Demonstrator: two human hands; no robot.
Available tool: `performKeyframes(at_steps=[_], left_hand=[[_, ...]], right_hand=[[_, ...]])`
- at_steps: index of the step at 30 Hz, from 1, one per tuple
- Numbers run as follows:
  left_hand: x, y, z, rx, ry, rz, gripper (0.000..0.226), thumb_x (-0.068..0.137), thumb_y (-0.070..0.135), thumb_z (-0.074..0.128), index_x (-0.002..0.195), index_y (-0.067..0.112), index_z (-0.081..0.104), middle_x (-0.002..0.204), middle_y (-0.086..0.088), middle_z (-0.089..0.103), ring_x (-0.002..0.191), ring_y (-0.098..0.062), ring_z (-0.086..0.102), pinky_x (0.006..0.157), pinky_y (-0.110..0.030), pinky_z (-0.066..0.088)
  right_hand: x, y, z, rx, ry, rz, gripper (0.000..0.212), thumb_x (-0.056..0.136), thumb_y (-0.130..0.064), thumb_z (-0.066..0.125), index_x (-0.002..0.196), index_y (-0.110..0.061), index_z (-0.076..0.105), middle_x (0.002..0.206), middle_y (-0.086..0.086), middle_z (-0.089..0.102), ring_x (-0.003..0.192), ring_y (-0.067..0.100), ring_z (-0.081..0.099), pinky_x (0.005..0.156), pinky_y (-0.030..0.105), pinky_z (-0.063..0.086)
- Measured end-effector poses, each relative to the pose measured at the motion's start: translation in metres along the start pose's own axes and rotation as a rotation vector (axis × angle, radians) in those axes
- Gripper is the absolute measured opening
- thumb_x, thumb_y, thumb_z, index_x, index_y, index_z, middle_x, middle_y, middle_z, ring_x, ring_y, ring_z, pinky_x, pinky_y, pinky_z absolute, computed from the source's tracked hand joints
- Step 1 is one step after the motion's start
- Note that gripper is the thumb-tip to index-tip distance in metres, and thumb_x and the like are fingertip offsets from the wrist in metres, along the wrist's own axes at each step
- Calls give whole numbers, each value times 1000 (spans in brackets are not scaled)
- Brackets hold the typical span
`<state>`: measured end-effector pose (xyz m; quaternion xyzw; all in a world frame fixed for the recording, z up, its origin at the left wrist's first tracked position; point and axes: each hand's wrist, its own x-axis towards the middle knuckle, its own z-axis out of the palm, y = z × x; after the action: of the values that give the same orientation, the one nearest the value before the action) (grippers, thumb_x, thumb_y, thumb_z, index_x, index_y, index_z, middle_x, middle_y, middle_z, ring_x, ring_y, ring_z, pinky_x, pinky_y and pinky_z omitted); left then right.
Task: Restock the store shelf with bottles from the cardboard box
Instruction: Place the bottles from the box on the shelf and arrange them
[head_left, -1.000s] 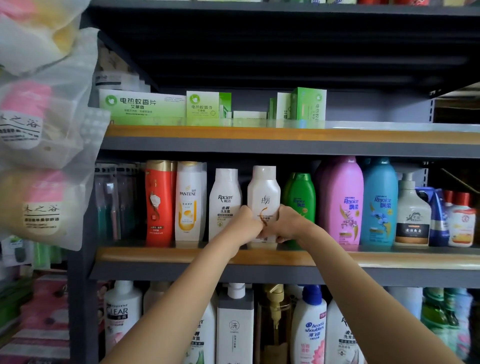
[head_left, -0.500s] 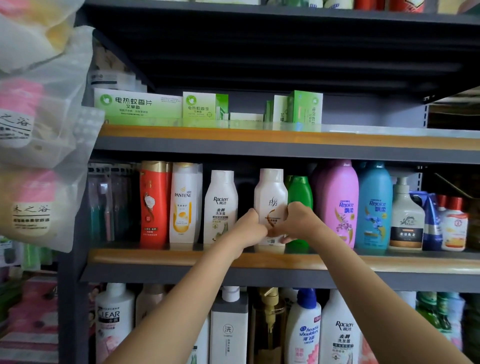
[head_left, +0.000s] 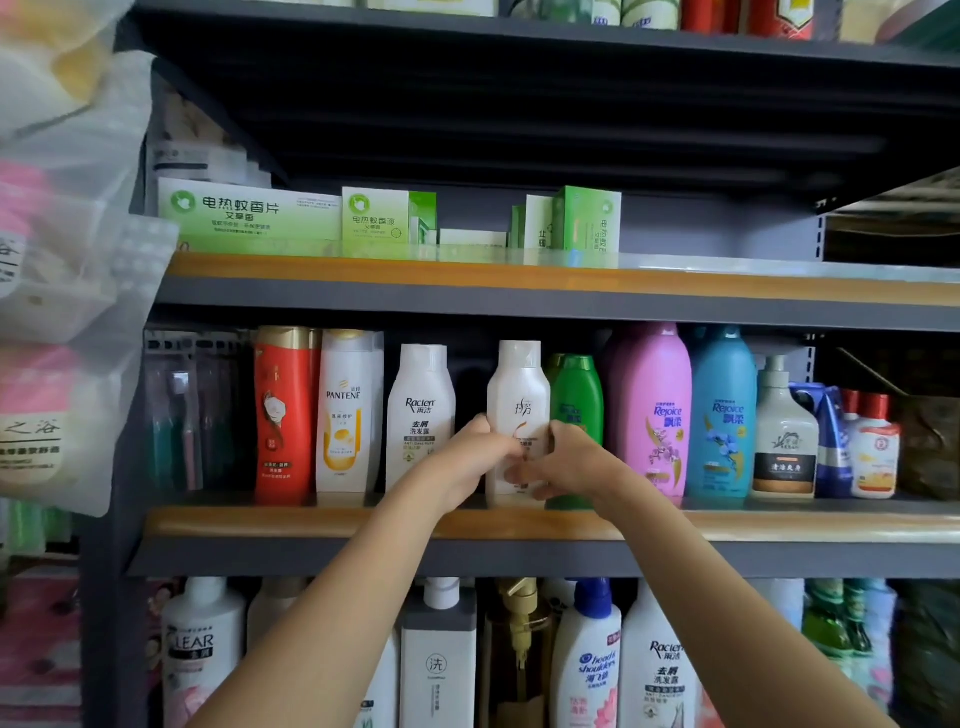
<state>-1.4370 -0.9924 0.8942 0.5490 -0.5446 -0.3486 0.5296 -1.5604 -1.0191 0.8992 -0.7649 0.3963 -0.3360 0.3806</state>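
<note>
**Both hands steady a white bottle on the middle shelf**

Since a second ago the tall white plastic shampoo bottle (head_left: 518, 395) has slid right, now touching the green bottle (head_left: 577, 400) and leaving a gap beside the white Raclen bottle (head_left: 421, 415). The left hand (head_left: 480, 454) and right hand (head_left: 563, 460) curl around its lower half, hiding the label there. It stands upright on the grey metal shelf with orange edge (head_left: 311, 522). A pink Rejoice bottle (head_left: 652, 410) stands further right.

A small shop, the toiletries section.
Grey metal shelves with orange edge strips (head_left: 363, 522) carry rows of plastic shampoo bottles (head_left: 649, 410) and green cardboard boxes (head_left: 249, 218).
</note>
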Motion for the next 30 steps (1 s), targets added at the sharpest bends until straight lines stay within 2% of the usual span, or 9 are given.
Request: performKeyframes(at_steps=[4,7,17,21,24,25,27,29,30], left_hand=[[-7,0,3,78,32,21,64,67,16,61,128,11,42,124,-5,54,114,-20,51,100,-34,42],[-7,-3,6,179,116,46,56,79,18,59,130,16,36,124,-5,48,113,-20,48,93,-32,42],[-22,-1,15,148,227,180,32,87,12,56,112,10,36,97,-2,52,85,-12,53,65,-19,44],[-31,-1,19,128,206,279,33,89,9,56,113,7,34,89,4,50,74,0,51,50,-4,43],[-37,0,18,133,188,398,41,88,6,57,119,14,31,90,13,48,78,9,49,58,2,41],[-39,3,16,140,186,441,44,88,6,58,121,17,30,94,14,48,82,9,49,63,2,41],[-43,8,10,134,173,505,46,88,8,58,124,20,31,103,11,50,90,6,50,71,-2,42],[-47,8,3,106,144,534,41,90,9,56,122,23,34,105,13,52,93,9,52,74,-2,44],[-49,6,0,84,142,536,37,91,10,55,119,25,35,105,14,52,92,12,52,74,-2,44]], right_hand=[[0,4,1,74,-13,-19,30,74,-3,75,93,-6,53,81,2,55,67,13,56,69,28,55],[1,4,0,61,-56,-38,44,73,-4,75,112,-5,54,91,3,59,75,14,59,74,31,57],[6,8,0,120,-77,-145,44,74,5,68,110,-14,49,85,-1,55,71,12,54,57,25,53],[3,11,3,86,-52,-271,44,75,12,61,98,-23,49,78,-3,57,65,9,55,54,23,52],[2,13,5,95,33,-429,52,72,17,62,103,-21,47,85,-3,58,72,-1,59,62,13,50],[1,11,6,90,79,-488,52,70,13,65,103,-23,48,92,-1,59,83,-1,59,70,11,48],[2,8,5,5,153,-550,53,63,-19,71,110,-26,48,108,4,53,106,15,50,89,20,43],[-1,4,5,-121,175,-581,71,56,-43,64,122,-24,46,114,0,42,111,17,38,95,25,36],[-4,1,7,-123,145,-587,72,60,-41,67,125,-22,45,112,-3,40,112,15,34,94,22,35]])
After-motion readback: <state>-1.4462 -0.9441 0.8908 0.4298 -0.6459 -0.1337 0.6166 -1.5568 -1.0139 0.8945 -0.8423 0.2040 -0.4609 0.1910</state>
